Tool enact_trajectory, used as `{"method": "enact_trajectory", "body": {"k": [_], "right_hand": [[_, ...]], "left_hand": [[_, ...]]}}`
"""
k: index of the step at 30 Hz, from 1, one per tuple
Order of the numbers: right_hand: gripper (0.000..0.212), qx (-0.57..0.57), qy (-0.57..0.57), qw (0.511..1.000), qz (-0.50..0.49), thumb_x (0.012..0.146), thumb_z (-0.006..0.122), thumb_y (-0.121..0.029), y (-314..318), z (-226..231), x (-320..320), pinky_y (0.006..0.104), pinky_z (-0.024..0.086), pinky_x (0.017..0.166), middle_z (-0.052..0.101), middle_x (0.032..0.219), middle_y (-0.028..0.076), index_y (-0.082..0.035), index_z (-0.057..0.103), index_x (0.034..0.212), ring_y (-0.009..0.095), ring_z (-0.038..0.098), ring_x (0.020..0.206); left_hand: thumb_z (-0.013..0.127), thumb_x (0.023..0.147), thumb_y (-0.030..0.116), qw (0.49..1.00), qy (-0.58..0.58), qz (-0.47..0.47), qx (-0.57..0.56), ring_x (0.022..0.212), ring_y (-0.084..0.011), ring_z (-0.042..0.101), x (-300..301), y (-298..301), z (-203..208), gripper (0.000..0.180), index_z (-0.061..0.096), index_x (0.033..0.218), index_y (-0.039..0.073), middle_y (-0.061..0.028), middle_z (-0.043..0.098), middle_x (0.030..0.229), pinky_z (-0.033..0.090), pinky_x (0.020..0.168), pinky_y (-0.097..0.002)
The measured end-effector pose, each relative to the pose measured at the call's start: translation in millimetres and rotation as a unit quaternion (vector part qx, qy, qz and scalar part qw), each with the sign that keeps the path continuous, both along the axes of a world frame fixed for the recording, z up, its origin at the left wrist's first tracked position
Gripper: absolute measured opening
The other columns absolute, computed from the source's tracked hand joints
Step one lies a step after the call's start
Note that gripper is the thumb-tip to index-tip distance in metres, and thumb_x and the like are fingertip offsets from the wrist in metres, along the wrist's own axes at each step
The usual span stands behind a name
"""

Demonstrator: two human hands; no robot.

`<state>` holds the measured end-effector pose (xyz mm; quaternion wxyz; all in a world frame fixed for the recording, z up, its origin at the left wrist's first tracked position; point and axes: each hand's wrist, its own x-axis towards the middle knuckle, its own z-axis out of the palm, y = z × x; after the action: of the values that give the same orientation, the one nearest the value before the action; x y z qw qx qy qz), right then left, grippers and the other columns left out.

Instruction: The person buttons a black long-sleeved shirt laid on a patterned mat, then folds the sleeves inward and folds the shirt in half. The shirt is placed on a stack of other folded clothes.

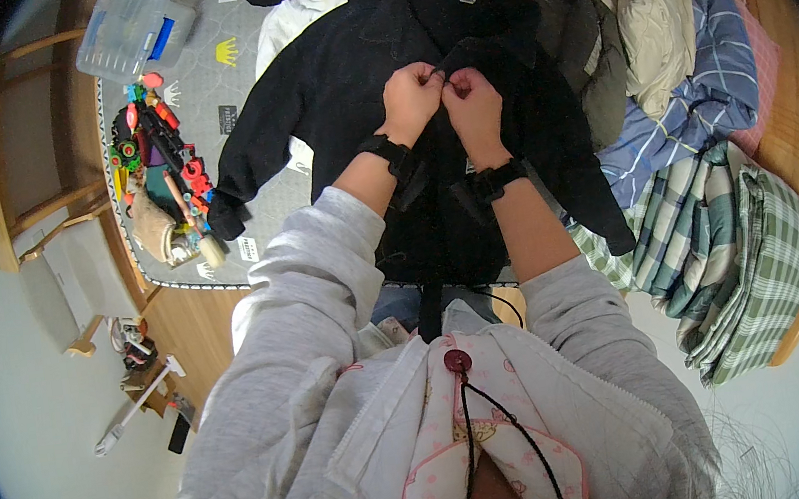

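Note:
A black jacket (327, 82) lies spread out in front of me with its sleeves out to both sides. Over its upper front, my left hand (412, 101) and my right hand (475, 110) are close together, their fingertips pinching the dark cloth near the front opening. Both hands are closed on the jacket. Whether a button or other fastener sits between the fingers is too small to make out. A white cloth (291, 23) shows partly from under the jacket's left side.
The jacket lies on a grey patterned mattress (242, 88). Along its left edge are a heap of colourful toys (154, 150) and a clear plastic box (121, 36). To the right are rumpled beige bedding (651, 14), a blue quilt (677, 92) and folded green plaid cloth (763, 252).

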<state>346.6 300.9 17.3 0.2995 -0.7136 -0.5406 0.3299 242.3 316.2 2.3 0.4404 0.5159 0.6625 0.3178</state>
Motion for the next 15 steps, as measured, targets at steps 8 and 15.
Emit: {"method": "enact_trajectory", "body": {"k": [8, 15], "right_hand": [[0.015, 0.002, -0.071, 0.997, 0.039, 0.081, 0.061, -0.011, -1.3, -2.8, 2.3, 0.0288, 0.049, 0.066, 0.063, 0.083, 0.011, -0.002, 0.059, 0.092, 0.02, 0.061, 0.073], [0.015, 0.033, -0.074, 0.996, 0.043, 0.081, 0.06, -0.008, -5.8, -2.4, 2.0, 0.0283, 0.049, 0.069, 0.063, 0.087, 0.011, -0.001, 0.059, 0.095, 0.02, 0.061, 0.076]], "left_hand": [[0.064, 0.079, 0.01, 0.985, -0.157, 0.011, -0.065, 0.065, -0.0066, 0.054, -5.8, -0.1, -11.2, 0.012, 0.064, 0.085, 0.0, 0.0001, 0.062, 0.075, 0.044, 0.057, -0.0224], [0.063, 0.078, 0.008, 0.994, -0.093, -0.006, -0.062, 0.064, -0.0072, 0.055, -4.6, 3.8, -11.9, 0.009, 0.063, 0.083, 0.0, -0.0021, 0.062, 0.073, 0.044, 0.057, -0.0219]]}}
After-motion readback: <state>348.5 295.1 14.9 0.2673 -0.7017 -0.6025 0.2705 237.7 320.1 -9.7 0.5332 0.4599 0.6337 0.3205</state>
